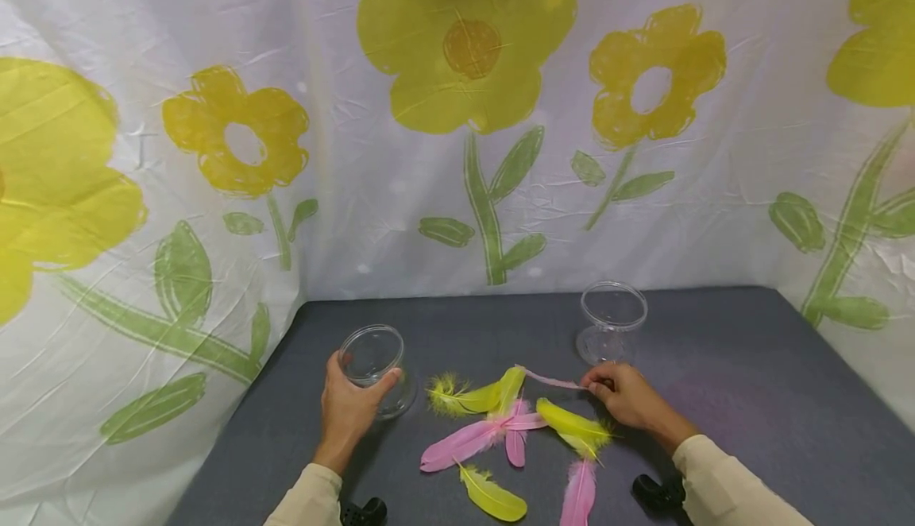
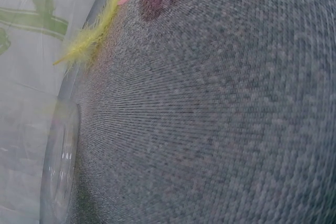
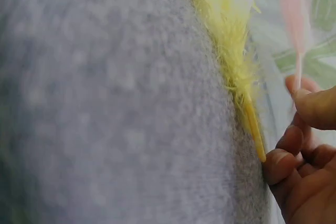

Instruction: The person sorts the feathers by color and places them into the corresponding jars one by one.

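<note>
My left hand point(image 1: 348, 410) grips a clear footed cup point(image 1: 373, 361) at the left of the table, thumb and fingers round its sides. In the left wrist view only part of the clear cup point(image 2: 64, 161) shows, at the left edge; the hand is out of that view. My right hand point(image 1: 627, 399) pinches a thin pink feather point(image 1: 549, 380) by its quill between thumb and finger. The right wrist view shows this pink feather point(image 3: 295, 17) raised upright from the fingertips. A yellow feather's quill point(image 3: 255, 129) lies by the lower fingers there.
Several pink and yellow feathers lie between the hands, among them a pink feather point(image 1: 461, 445) and a yellow feather point(image 1: 493, 496). A second clear footed cup point(image 1: 608, 335) stands behind my right hand. Flowered cloth point(image 1: 357, 192) hangs round the dark grey table point(image 1: 750, 399).
</note>
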### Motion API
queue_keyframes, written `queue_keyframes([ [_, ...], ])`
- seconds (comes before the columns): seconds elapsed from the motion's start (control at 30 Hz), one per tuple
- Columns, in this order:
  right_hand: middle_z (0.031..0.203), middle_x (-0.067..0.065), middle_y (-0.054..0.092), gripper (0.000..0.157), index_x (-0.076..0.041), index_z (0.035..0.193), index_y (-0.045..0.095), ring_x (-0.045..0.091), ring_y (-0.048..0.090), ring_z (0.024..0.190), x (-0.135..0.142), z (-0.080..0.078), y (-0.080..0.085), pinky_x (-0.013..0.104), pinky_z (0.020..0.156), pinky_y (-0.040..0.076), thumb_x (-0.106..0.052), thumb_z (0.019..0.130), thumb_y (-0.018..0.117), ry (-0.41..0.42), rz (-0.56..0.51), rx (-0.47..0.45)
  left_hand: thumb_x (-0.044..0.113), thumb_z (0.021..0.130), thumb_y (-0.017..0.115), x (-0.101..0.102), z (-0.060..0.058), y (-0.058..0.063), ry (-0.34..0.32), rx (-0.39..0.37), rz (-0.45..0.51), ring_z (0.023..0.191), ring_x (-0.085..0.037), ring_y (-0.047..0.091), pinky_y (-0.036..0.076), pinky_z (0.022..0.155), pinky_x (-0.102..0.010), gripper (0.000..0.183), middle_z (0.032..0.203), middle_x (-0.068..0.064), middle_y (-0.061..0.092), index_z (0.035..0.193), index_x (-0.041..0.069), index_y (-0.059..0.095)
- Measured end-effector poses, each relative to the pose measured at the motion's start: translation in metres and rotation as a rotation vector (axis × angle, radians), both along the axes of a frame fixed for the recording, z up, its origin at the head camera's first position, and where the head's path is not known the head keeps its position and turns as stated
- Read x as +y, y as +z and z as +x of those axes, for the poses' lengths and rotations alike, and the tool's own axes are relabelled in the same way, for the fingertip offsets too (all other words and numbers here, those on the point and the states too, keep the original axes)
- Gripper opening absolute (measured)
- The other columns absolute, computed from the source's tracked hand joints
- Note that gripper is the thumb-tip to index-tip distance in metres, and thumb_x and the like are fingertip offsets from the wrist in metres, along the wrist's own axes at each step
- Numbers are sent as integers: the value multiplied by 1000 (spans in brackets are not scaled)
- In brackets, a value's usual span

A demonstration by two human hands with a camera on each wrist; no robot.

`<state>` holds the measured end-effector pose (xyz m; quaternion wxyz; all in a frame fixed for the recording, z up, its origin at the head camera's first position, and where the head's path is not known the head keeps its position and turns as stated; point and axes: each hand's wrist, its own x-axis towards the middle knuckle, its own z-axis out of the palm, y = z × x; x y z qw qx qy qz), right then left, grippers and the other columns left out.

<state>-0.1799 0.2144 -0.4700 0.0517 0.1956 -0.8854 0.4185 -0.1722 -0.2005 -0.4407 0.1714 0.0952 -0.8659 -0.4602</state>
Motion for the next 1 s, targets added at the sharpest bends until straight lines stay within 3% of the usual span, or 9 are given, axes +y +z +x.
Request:
queue_keyframes([
  [0.3,79,-4,60,17,-7,82,68,6,48,67,2,0,0,27,60,43,8,88,62,24,35,44,49,72,82,0,0,2,-6,-10,1,129,-44,36,31,99,-60,111,144,-25,35,148,-2,20],
  [0.7,84,5,66,6,-3,89,69,11,57,74,11,1,1,27,67,49,1,90,65,91,-40,-61,48,73,82,1,0,0,-3,-17,-6,129,-44,35,31,99,-60,111,144,-25,34,148,-2,19],
  [1.0,83,3,65,5,0,89,69,10,57,73,16,2,2,27,67,48,3,87,65,172,-63,-129,50,72,82,0,0,0,2,-23,-6,129,-44,35,31,100,-60,112,145,-25,35,149,-2,18],
])
